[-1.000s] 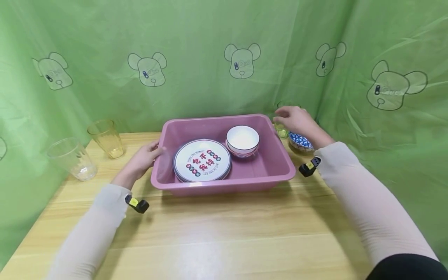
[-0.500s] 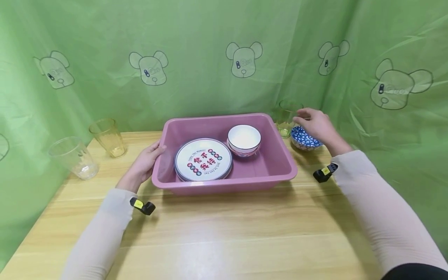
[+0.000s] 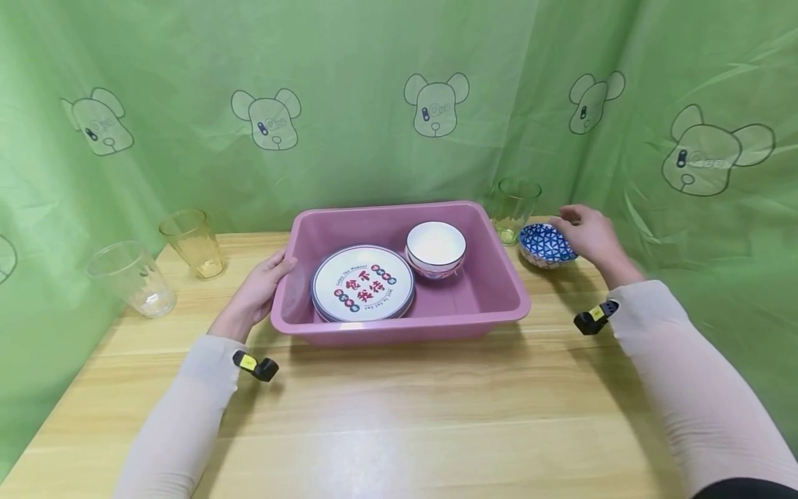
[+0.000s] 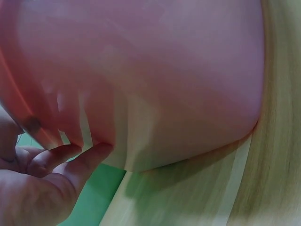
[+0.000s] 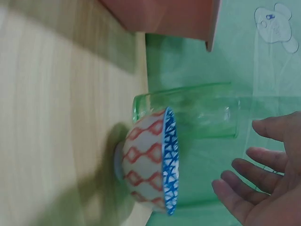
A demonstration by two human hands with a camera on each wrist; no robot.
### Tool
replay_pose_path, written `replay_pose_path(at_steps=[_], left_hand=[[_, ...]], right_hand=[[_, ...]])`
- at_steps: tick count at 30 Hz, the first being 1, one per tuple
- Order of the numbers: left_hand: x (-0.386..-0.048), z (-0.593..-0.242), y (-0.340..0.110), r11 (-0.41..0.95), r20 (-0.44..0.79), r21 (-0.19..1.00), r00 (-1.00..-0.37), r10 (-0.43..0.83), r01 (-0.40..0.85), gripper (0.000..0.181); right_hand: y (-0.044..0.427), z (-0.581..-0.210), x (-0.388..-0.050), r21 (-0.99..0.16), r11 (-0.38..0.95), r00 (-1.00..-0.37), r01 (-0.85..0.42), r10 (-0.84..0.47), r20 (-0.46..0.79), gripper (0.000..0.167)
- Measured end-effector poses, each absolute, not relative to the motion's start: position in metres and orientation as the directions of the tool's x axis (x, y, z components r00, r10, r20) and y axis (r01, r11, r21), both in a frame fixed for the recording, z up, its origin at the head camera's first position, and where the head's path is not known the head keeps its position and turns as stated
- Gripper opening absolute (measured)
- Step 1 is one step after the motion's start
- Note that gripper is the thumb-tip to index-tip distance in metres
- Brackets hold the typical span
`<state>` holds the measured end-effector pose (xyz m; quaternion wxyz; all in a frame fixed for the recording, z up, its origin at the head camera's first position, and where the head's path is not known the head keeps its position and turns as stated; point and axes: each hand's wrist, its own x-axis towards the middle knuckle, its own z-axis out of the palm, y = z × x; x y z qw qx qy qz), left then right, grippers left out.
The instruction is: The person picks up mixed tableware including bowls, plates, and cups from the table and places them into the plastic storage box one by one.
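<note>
Head view: the left hand grips the left end of the pink tub, its thumb over the rim and its other fingers outside, bent against the wall beneath it, as the left wrist view shows. The right hand is beyond the tub's right end, well apart from it, above the far right side of a patterned bowl. Its fingers are relaxed, slightly bent and spread, with nothing between them; the right wrist view shows a gap between the fingertips and the bowl's rim.

That bowl stands upright just beside the tub's right end, blue and white inside, with red markings on a pale outside. Behind it, near the tub's far right corner, stands a green-tinted glass; whether bowl and glass touch, I cannot tell.

Inside the tub, a stack of plates fills much of the left half, the top one white with a dark edge and red characters. Right of the plates, towards the tub's far wall, a white bowl sits on top of another one.

Left of the tub, an amber glass stands towards the back, and a clear glass farther out. Tub and glasses rest on a wooden table; behind the tub hangs a green curtain printed with bear heads.
</note>
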<state>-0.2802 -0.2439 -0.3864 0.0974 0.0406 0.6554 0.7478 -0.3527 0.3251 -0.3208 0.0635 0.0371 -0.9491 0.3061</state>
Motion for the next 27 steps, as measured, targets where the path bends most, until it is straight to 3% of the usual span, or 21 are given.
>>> replay_pose_path(at_steps=[8,27], left_hand=[[-0.282,-0.387,-0.244,-0.128,-0.064,0.988,-0.978,0.2,-0.091,0.058],[-0.282,-0.386,-0.244,-0.12,-0.076,0.988,-0.977,0.199,-0.102,0.058]], right_hand=[[0.343,-0.336,-0.356,-0.576,0.816,-0.99,-0.054,0.032,0.137,0.08],[0.366,-0.36,-0.357,-0.588,0.797,-0.99,0.138,0.121,-0.068,0.092]])
